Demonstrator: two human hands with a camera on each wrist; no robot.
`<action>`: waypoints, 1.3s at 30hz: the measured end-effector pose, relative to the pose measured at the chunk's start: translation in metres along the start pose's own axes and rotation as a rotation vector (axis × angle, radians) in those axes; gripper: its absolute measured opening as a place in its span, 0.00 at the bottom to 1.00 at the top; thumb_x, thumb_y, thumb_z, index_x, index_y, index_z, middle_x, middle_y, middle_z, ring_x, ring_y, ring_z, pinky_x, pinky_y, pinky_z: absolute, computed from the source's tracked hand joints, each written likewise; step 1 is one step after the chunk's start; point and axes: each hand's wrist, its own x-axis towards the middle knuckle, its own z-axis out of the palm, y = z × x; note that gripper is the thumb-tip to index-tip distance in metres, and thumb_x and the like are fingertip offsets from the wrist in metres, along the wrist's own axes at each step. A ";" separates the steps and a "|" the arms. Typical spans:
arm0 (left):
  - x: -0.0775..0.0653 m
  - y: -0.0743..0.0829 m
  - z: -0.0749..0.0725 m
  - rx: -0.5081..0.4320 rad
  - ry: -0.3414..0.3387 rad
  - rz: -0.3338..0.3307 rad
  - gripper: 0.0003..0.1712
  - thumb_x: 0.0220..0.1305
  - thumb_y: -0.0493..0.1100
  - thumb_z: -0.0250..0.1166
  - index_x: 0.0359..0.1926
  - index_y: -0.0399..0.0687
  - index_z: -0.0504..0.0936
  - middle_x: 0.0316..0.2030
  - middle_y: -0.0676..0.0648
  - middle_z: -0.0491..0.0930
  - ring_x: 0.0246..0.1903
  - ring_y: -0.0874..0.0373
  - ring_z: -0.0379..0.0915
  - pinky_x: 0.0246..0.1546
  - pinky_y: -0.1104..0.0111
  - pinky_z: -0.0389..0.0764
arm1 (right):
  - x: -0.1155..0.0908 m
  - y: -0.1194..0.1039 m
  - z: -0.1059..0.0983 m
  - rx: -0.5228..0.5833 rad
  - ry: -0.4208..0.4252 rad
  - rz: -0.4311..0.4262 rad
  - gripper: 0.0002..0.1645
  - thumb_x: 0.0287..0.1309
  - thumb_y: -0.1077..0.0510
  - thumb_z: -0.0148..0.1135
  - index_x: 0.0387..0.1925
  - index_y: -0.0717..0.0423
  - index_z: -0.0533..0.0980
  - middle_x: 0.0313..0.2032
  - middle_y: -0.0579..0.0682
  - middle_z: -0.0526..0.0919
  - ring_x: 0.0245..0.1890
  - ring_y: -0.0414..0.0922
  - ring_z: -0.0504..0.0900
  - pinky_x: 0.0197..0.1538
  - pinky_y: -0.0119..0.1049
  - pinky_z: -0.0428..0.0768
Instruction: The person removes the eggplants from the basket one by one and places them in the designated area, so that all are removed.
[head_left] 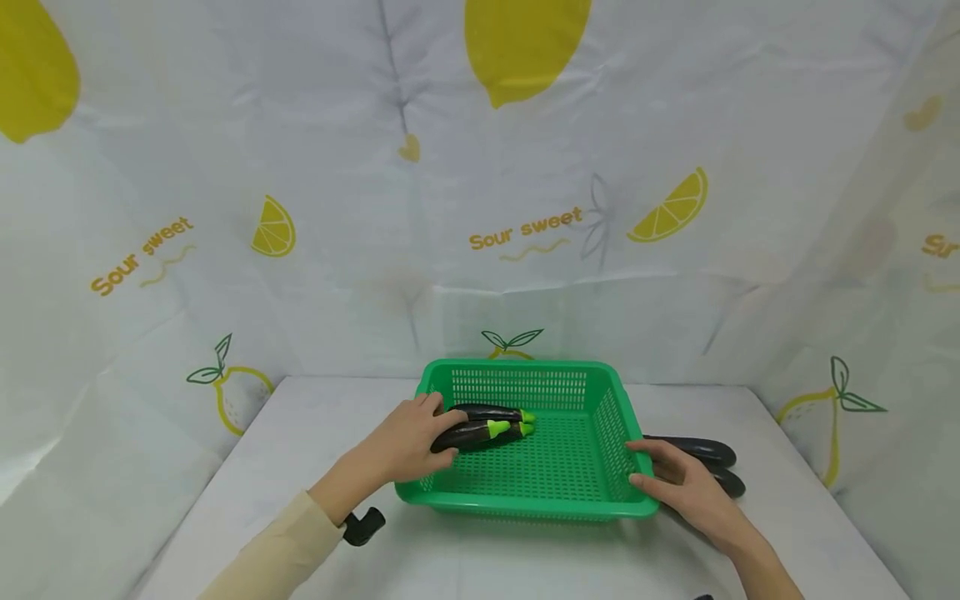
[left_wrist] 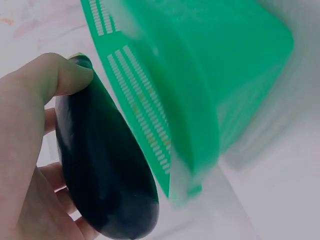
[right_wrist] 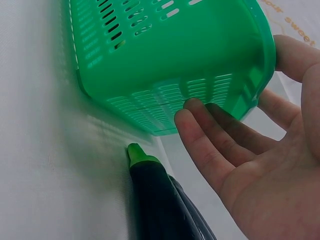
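Observation:
My left hand (head_left: 408,433) grips a dark purple eggplant (left_wrist: 107,160) with a green cap, its thumb near the cap end. In the head view this eggplant overlaps the left side of a green plastic basket (head_left: 525,502). Another eggplant (head_left: 487,412) lies inside the basket on the left, and a further green cap (head_left: 527,429) shows beside the held one, its body mostly hidden. At the basket's right front corner, my right hand (head_left: 690,496) holds the rim, thumb on the rim and other fingers against the slotted outer wall.
To the right of the basket, eggplants (head_left: 705,451) lie on the white table (head_left: 525,567), partly behind my right hand. A black curved object (head_left: 363,527) shows beside the left sleeve. A lemon-print sheet (head_left: 337,275) hangs behind the table.

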 end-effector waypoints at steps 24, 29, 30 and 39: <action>-0.040 -0.067 -0.031 0.034 0.137 -0.166 0.21 0.60 0.45 0.70 0.54 0.49 0.81 0.34 0.48 0.69 0.31 0.56 0.62 0.32 0.63 0.67 | 0.000 0.000 0.001 -0.021 0.004 -0.011 0.36 0.67 0.48 0.67 0.70 0.58 0.69 0.70 0.66 0.67 0.67 0.67 0.69 0.61 0.54 0.76; -0.048 -0.081 -0.026 0.083 0.137 -0.194 0.21 0.59 0.45 0.70 0.53 0.48 0.80 0.33 0.47 0.69 0.30 0.55 0.62 0.30 0.61 0.68 | -0.001 0.000 0.000 -0.020 0.003 -0.010 0.35 0.67 0.48 0.67 0.70 0.57 0.69 0.70 0.64 0.68 0.67 0.65 0.70 0.58 0.41 0.76; -0.050 -0.084 -0.024 0.097 0.134 -0.202 0.21 0.59 0.45 0.69 0.53 0.48 0.80 0.33 0.47 0.68 0.30 0.55 0.61 0.30 0.61 0.68 | 0.000 0.000 0.000 -0.023 0.002 -0.014 0.35 0.67 0.48 0.67 0.70 0.57 0.69 0.70 0.65 0.68 0.67 0.66 0.70 0.59 0.42 0.76; -0.066 -0.114 0.003 0.114 0.100 -0.304 0.22 0.58 0.46 0.68 0.53 0.47 0.80 0.34 0.46 0.69 0.32 0.52 0.63 0.31 0.57 0.69 | 0.001 0.001 0.000 -0.015 0.006 0.003 0.37 0.67 0.46 0.67 0.71 0.57 0.68 0.70 0.66 0.67 0.68 0.68 0.68 0.64 0.60 0.72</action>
